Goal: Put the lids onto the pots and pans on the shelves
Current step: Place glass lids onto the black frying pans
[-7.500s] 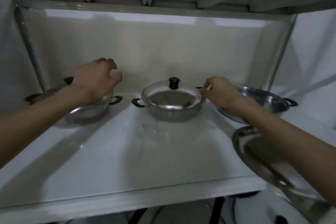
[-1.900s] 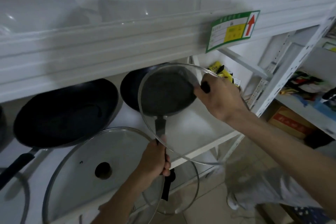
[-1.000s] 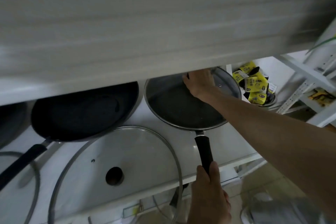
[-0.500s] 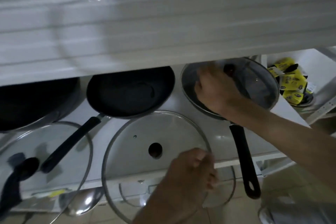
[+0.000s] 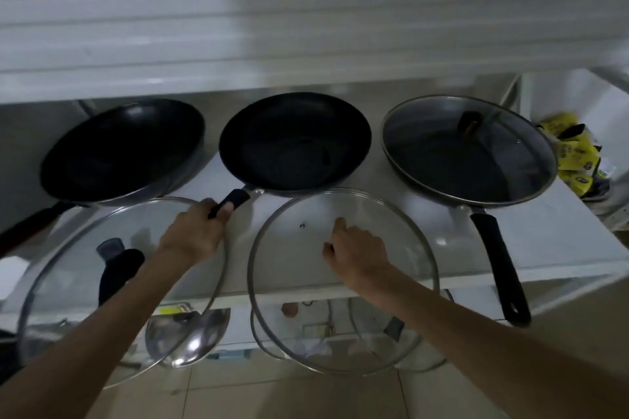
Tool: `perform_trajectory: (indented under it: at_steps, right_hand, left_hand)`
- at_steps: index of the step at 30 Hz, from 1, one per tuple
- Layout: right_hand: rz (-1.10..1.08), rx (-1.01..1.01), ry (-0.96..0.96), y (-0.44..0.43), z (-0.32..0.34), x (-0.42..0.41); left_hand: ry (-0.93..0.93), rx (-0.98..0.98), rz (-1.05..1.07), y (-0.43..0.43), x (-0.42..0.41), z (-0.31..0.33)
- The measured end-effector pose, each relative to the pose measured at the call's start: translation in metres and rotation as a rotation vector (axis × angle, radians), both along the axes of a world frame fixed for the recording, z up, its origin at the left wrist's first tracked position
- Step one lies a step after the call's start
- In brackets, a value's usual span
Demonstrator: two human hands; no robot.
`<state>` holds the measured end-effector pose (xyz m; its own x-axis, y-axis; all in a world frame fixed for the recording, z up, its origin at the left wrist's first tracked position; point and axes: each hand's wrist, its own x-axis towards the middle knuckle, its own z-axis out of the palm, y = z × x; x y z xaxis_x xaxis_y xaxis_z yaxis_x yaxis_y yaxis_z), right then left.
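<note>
Three black pans sit on the white shelf (image 5: 561, 248). The right pan (image 5: 452, 167) wears a glass lid (image 5: 503, 133) with a dark knob. The middle pan (image 5: 292, 143) and the left pan (image 5: 119, 150) are uncovered. My left hand (image 5: 197, 235) is closed around the middle pan's black handle (image 5: 235, 198). My right hand (image 5: 357, 248) grips the knob of a glass lid (image 5: 408, 282) lying in front of the middle pan, overhanging the shelf edge. Another glass lid (image 5: 68, 269) with a black knob lies at the front left.
The upper shelf's thick white edge (image 5: 306, 37) hangs just above the pans. Yellow packets (image 5: 575, 160) lie in a heap at the far right. Steel lids (image 5: 190, 333) and cookware show on the lower level below the shelf edge. Tiled floor lies beneath.
My right hand left the lidded right pan and came down onto the middle glass lid's knob. My left hand moved off that lid's rim to the middle pan's handle. The view shifted left.
</note>
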<state>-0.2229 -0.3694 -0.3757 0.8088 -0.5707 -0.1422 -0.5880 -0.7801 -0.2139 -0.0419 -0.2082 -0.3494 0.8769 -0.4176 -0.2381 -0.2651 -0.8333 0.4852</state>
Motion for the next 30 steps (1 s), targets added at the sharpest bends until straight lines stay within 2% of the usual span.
perform_trajectory:
  at_steps: [4,11,17,22,25,30]
  right_hand:
    - [0.03,-0.001,-0.11,-0.003,-0.003,-0.005]
    - [-0.085,0.107,-0.224,0.004,0.038,-0.044]
    - [-0.062,0.129,-0.295,0.021,0.109,-0.056]
    - [-0.019,0.042,-0.517,0.001,0.139,-0.003]
    - [0.01,0.047,-0.544,-0.016,0.14,0.038]
    - [-0.003,0.021,-0.489,-0.036,0.12,0.104]
  left_hand:
    - [0.172,-0.248,0.054,0.0,-0.006,-0.016]
    - [0.304,-0.326,-0.021,-0.002,0.003,-0.017]
    - [0.688,-0.463,-0.007,0.006,0.008,-0.005]
    - [0.893,-0.639,0.127,-0.001,-0.023,-0.006]
    - [0.925,-0.808,0.214,-0.014,-0.053,-0.011]
    - [0.952,-0.851,0.309,-0.035,-0.087,-0.021]
